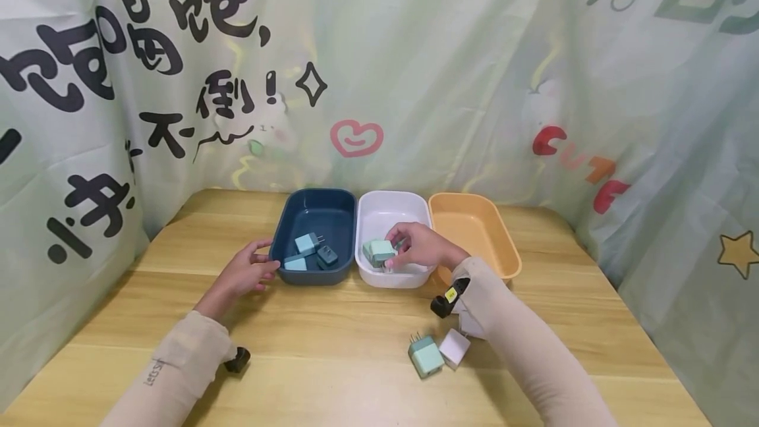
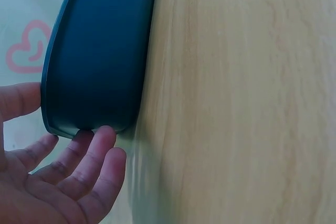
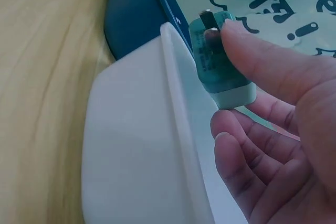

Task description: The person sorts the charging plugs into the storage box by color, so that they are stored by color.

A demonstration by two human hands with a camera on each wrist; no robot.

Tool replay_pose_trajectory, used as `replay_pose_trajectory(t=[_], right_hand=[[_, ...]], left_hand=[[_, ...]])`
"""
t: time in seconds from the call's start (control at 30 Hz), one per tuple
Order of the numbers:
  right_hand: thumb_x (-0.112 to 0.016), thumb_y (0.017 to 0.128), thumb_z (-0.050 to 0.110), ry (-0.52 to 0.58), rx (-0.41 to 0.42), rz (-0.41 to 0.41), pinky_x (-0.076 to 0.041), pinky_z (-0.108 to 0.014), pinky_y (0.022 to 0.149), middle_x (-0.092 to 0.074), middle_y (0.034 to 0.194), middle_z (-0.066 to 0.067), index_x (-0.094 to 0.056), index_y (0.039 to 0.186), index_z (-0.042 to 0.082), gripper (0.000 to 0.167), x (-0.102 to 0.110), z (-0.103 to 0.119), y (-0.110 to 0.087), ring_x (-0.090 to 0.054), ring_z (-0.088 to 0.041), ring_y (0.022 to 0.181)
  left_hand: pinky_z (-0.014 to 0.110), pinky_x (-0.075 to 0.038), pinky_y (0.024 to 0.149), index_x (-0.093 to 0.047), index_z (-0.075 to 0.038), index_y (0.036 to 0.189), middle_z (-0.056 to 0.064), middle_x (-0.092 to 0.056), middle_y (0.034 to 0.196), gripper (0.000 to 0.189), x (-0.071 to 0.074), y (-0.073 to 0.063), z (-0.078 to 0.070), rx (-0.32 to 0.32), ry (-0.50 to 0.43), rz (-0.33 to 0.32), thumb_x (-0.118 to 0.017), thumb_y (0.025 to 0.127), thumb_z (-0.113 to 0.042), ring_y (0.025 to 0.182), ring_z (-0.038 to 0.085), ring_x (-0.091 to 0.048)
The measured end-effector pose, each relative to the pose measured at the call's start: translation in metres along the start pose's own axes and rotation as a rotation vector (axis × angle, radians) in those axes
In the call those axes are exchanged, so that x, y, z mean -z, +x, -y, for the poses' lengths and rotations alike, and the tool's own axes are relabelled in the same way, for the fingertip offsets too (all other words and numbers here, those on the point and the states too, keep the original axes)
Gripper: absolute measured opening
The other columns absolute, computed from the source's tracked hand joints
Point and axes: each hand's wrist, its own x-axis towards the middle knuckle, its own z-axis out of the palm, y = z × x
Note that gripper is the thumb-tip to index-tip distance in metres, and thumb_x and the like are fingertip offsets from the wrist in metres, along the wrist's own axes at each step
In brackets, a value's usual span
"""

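Observation:
My right hand [image 1: 418, 246] pinches a green plug-in charger [image 3: 218, 59] between thumb and fingers, over the white bin [image 1: 394, 279]. Metal prongs show on the charger in the right wrist view. In the head view, more green [image 1: 369, 252] shows just beside it in the bin; how many chargers are there I cannot tell. My left hand [image 1: 249, 269] rests its thumb and fingertips at the near left corner of the dark blue bin [image 2: 100, 51], its fingers loosely extended. Light blue chargers [image 1: 307, 243] and a darker blue charger [image 1: 327, 256] lie inside that bin.
An orange bin [image 1: 474, 229] stands to the right of the white one, partly behind my right arm. On the wooden table [image 1: 332, 361] lie a green charger [image 1: 425, 356] and a white charger [image 1: 454, 348]; another white piece is partly covered by my sleeve. A printed curtain [image 1: 415, 84] hangs behind.

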Motion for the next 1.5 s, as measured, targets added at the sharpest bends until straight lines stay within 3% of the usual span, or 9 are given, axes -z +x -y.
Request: replay_pose_trajectory(t=[0.2,0.73,1.0,1.3,1.5], right_hand=[[-0.086,0.074,0.017,0.030,-0.028,-0.008,-0.048,-0.034,0.084,-0.062,0.099,-0.006,-0.063,0.105,0.008,0.040,0.003,-0.006,0.010,-0.059,-0.023,0.086],[-0.085,0.074,0.012,0.127,-0.088,-0.008,-0.051,-0.032,0.076,-0.063,0.102,-0.010,-0.062,0.107,0.005,0.041,0.010,-0.017,0.040,-0.062,-0.024,0.089],[-0.086,0.072,0.016,0.123,-0.131,-0.040,-0.049,-0.032,0.078,-0.065,0.104,-0.009,-0.064,0.108,0.006,0.043,0.009,-0.022,0.051,-0.059,-0.024,0.102],[-0.086,0.071,0.011,0.148,-0.106,-0.072,-0.050,-0.028,0.072,-0.066,0.099,-0.011,-0.064,0.105,0.003,0.041,0.006,-0.022,0.063,-0.059,-0.023,0.098],[-0.086,0.072,0.009,0.168,-0.153,-0.089,-0.051,-0.028,0.071,-0.065,0.101,-0.013,-0.063,0.106,0.001,0.042,0.006,-0.026,0.067,-0.060,-0.023,0.094]], left_hand=[[0.036,-0.053,0.074,-0.029,-0.013,0.150,0.024,-0.047,0.135,0.061,0.000,0.000,0.001,-0.016,0.009,0.000,-0.058,0.098,-0.022,0.102,0.032,-0.059],[0.037,-0.053,0.076,-0.029,-0.013,0.150,0.024,-0.047,0.134,0.060,0.001,-0.002,-0.003,0.004,-0.015,-0.006,-0.058,0.098,-0.018,0.101,0.032,-0.057],[0.038,-0.053,0.077,-0.029,-0.012,0.150,0.023,-0.048,0.134,0.061,0.000,-0.002,-0.004,0.005,-0.016,0.001,-0.058,0.098,-0.018,0.102,0.032,-0.057],[0.039,-0.054,0.074,-0.029,-0.011,0.150,0.025,-0.045,0.135,0.060,0.002,0.000,0.001,-0.025,-0.056,0.013,-0.058,0.097,-0.014,0.101,0.031,-0.057],[0.039,-0.054,0.074,-0.030,-0.010,0.149,0.026,-0.044,0.136,0.060,0.001,-0.001,0.001,-0.037,-0.074,0.020,-0.058,0.097,-0.014,0.101,0.032,-0.057]])
